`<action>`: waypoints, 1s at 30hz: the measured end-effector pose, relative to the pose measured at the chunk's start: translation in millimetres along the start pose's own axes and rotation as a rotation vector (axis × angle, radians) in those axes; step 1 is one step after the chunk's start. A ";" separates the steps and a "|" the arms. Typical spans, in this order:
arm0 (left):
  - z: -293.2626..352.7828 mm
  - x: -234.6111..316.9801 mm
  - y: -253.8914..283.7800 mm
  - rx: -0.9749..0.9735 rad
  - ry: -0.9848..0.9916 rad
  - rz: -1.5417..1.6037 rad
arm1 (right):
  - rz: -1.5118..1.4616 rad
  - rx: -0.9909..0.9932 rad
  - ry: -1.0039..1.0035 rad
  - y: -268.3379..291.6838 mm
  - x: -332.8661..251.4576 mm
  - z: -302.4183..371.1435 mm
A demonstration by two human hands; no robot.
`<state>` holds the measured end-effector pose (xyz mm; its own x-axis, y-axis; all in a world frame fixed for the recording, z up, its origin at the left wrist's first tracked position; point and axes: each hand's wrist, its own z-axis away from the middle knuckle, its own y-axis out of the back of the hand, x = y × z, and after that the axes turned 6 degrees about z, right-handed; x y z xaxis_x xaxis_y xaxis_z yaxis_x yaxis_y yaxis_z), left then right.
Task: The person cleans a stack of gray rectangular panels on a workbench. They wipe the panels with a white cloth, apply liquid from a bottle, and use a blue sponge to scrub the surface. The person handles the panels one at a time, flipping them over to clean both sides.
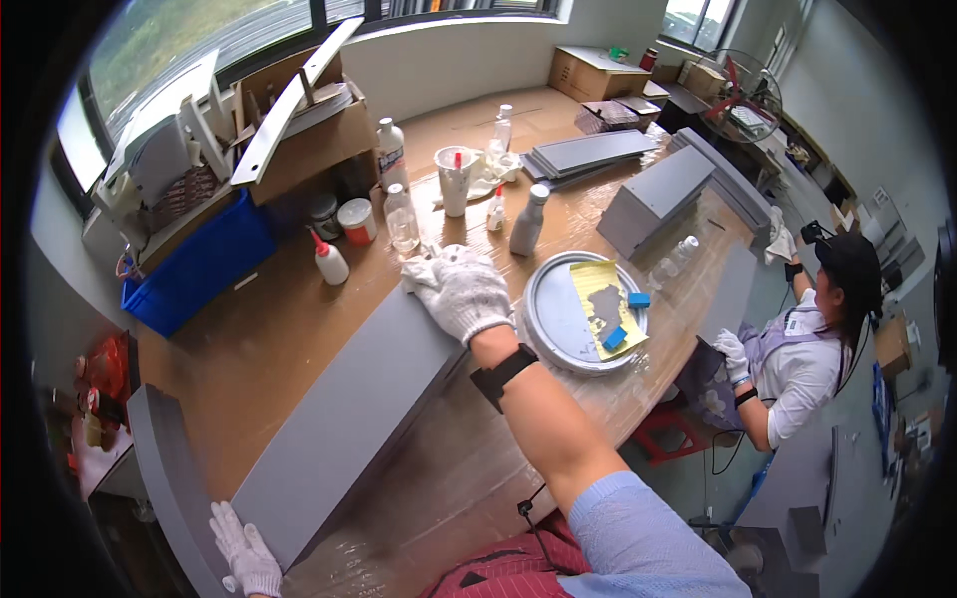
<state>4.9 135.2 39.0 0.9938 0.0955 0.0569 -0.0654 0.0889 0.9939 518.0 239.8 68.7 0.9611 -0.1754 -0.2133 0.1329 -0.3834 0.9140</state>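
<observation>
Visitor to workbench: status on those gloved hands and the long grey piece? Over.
Left hand at the near end, right hand over the far end. Long grey piece stretches between them. Round tub close beside right hand, yellow sheet on top.

Daylit by windows [204, 50] beyond the brown-topped table [289, 317], backed by a pale wall [469, 62], with a red stool [662, 425] at the table's right.
</observation>
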 end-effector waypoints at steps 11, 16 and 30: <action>-28.3 204.4 -11.0 0.025 -0.332 -0.206 | -0.578 0.022 -0.352 -26.0 -7.7 -6.5; -47.4 279.8 -18.0 0.085 -0.574 -0.207 | -0.619 0.076 -0.386 -44.8 -8.8 -14.3; -7.4 13.0 -22.2 0.058 -0.013 -0.031 | -0.427 0.016 -0.180 -22.9 -10.4 -0.1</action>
<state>18.6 141.9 16.9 0.9964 0.0809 0.0271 -0.0299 0.0339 0.9990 505.0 250.4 50.1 0.7635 -0.1525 -0.6276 0.5029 -0.4692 0.7258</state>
